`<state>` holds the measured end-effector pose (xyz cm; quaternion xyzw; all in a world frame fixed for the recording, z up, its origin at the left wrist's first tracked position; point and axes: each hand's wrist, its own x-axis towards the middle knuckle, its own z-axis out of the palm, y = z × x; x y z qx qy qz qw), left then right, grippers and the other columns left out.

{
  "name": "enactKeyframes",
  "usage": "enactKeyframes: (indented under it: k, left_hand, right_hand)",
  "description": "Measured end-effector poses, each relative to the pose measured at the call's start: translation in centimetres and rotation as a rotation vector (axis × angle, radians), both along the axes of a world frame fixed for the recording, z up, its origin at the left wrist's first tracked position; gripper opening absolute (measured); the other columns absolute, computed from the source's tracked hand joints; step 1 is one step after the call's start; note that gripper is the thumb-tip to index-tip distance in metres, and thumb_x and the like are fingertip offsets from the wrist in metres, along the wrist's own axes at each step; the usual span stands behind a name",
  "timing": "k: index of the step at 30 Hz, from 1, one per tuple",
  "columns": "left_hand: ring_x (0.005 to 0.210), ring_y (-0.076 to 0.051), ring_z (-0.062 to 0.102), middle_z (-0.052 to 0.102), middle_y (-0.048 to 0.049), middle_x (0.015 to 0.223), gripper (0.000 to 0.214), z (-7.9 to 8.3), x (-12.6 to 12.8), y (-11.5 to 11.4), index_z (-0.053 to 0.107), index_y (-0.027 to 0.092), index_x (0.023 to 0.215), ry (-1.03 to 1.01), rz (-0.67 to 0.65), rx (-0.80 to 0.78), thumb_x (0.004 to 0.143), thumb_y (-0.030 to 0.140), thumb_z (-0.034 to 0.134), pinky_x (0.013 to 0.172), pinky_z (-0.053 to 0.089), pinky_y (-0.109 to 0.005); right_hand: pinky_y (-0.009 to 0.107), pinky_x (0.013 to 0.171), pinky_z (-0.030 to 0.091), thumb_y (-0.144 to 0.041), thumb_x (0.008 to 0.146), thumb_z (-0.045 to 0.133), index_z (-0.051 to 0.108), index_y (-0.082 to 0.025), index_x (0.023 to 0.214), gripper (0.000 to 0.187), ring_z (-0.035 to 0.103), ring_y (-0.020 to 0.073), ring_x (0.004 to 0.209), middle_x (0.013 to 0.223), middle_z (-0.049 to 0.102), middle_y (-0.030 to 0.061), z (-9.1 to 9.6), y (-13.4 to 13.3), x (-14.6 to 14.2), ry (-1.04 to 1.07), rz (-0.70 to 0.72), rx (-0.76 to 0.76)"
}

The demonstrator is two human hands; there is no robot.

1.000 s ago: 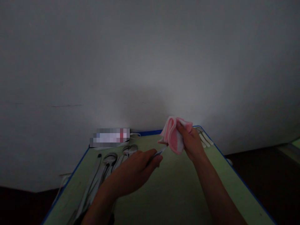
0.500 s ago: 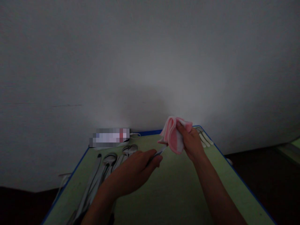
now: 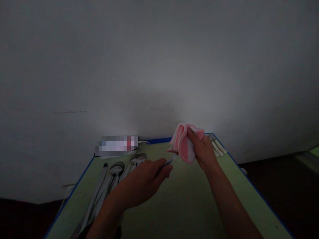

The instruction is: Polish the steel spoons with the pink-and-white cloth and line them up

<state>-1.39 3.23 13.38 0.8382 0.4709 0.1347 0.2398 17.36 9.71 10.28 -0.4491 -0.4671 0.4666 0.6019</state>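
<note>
My left hand (image 3: 152, 177) is closed round the handle of a slim metal utensil (image 3: 171, 160), tilted up to the right. The utensil's far end is hidden inside a folded pink and white cloth (image 3: 183, 142), so its kind does not show. Fingers of my right hand (image 3: 203, 147) grip that cloth, with the thumb pressed on its upper folds. Both hands are above the green tabletop (image 3: 184, 202). Left of my left forearm lie large metal serving spoons (image 3: 116, 168) and smaller spoons (image 3: 138, 158), partly covered by the arm.
At the table's back left corner rests a device with a blurred-out screen (image 3: 117, 146) and a white cable (image 3: 144, 143). White-handled cutlery (image 3: 219, 147) lies at the back right corner, behind my right hand. A pale wall (image 3: 159, 73) rises directly behind the table's blue edge (image 3: 159, 141).
</note>
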Motion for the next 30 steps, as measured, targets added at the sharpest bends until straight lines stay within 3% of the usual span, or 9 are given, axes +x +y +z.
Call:
enactKeyframes:
  k: [30]
  left_hand:
    - [0.062,-0.013,0.051,0.054,0.0021,0.066,0.034,0.05,0.03,-0.02,0.053,0.019,0.079,0.021,0.002,-0.009,0.094,0.039,0.029,0.057,0.032,-0.027]
  right_hand:
    - [0.028,0.056,0.044,-0.055,0.067,0.059,0.066,-0.014,0.093,0.050,0.059,0.0191,0.066,0.072,0.066,0.0060,-0.22,0.06,0.07,-0.022,-0.007,0.000]
